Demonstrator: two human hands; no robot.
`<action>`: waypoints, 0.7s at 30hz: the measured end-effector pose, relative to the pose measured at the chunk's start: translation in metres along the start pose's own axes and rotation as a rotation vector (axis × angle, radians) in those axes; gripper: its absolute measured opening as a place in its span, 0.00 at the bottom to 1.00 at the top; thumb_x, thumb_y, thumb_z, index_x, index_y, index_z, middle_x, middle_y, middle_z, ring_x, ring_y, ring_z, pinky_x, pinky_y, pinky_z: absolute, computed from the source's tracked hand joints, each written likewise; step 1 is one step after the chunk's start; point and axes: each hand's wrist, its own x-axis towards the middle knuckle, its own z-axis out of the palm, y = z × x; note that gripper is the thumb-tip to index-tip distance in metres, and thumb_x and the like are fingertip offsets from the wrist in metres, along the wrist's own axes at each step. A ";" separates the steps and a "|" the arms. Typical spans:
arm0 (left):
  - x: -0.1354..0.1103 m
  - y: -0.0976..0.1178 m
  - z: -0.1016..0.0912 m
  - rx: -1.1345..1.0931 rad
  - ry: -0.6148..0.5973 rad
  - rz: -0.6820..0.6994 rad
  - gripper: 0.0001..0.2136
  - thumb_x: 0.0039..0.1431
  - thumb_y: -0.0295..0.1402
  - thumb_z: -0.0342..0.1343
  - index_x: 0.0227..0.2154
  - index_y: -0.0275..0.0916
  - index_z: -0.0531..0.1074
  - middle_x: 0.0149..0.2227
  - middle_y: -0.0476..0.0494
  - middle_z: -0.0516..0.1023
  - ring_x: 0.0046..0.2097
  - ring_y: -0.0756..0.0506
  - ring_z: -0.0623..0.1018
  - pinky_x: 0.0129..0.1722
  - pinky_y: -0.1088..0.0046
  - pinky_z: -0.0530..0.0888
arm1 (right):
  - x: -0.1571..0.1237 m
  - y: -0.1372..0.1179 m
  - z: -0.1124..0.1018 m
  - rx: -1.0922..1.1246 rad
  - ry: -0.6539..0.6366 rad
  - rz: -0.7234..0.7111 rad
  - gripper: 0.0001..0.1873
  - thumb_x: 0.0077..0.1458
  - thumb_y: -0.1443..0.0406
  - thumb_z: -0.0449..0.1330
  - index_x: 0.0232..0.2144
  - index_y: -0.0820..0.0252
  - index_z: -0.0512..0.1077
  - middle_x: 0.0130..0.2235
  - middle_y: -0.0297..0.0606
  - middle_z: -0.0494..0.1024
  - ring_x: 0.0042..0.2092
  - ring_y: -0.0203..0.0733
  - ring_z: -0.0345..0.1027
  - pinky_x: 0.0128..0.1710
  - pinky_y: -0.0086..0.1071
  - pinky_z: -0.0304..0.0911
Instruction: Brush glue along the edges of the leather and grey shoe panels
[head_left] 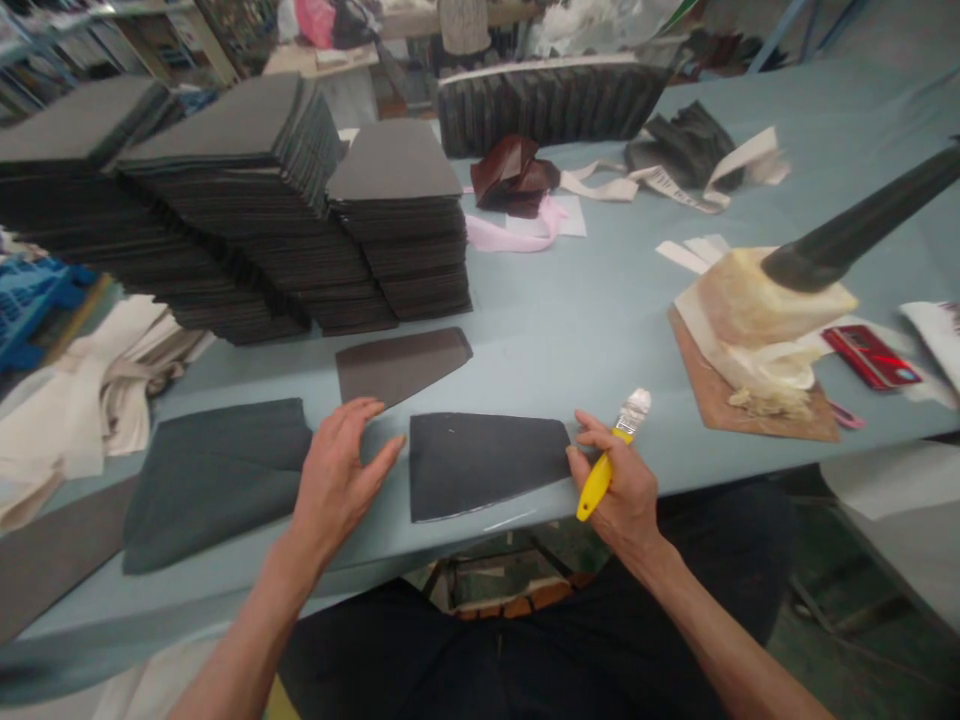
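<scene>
A dark grey cut piece (pixel 484 462) lies flat near the table's front edge, between my hands. My right hand (pixel 616 482) is closed round a yellow-handled brush (pixel 611 460) with white bristles, and its fingertips touch the piece's right edge. My left hand (pixel 341 478) hovers open, fingers spread, just left of the piece and beside a folded dark cloth (pixel 214 478). A second, lighter grey cut piece (pixel 399 364) lies just beyond.
Tall stacks of dark cut pieces (pixel 247 210) fill the back left of the blue-grey table (pixel 585 320). At right, a yellowish glue lump (pixel 757 310) on brown board holds a black handle (pixel 862 225). A red item (pixel 870 356) lies further right.
</scene>
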 end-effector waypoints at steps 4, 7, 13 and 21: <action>0.047 -0.043 0.009 0.059 -0.082 0.015 0.28 0.66 0.57 0.56 0.57 0.39 0.73 0.64 0.30 0.76 0.65 0.30 0.75 0.67 0.47 0.71 | -0.001 -0.001 0.001 -0.006 0.012 0.017 0.05 0.68 0.64 0.64 0.46 0.55 0.73 0.55 0.49 0.86 0.47 0.50 0.86 0.47 0.42 0.78; 0.066 -0.061 0.017 0.107 -0.115 0.020 0.32 0.65 0.60 0.55 0.57 0.37 0.73 0.63 0.26 0.75 0.65 0.28 0.74 0.67 0.44 0.70 | -0.001 -0.001 0.002 -0.011 0.021 -0.001 0.06 0.68 0.66 0.64 0.46 0.55 0.73 0.55 0.49 0.86 0.47 0.50 0.86 0.47 0.41 0.77; 0.072 -0.061 0.013 0.134 -0.191 0.094 0.31 0.68 0.60 0.50 0.57 0.36 0.74 0.61 0.28 0.77 0.63 0.31 0.76 0.68 0.49 0.69 | 0.002 -0.004 0.001 -0.061 0.024 -0.043 0.04 0.67 0.67 0.64 0.44 0.55 0.72 0.53 0.47 0.87 0.43 0.49 0.85 0.43 0.39 0.75; 0.081 -0.062 0.010 0.126 -0.240 0.132 0.30 0.68 0.60 0.51 0.54 0.38 0.75 0.59 0.31 0.78 0.61 0.32 0.76 0.65 0.51 0.71 | 0.003 -0.003 0.001 -0.073 0.026 -0.062 0.05 0.67 0.68 0.64 0.44 0.55 0.72 0.52 0.46 0.88 0.41 0.48 0.85 0.42 0.38 0.73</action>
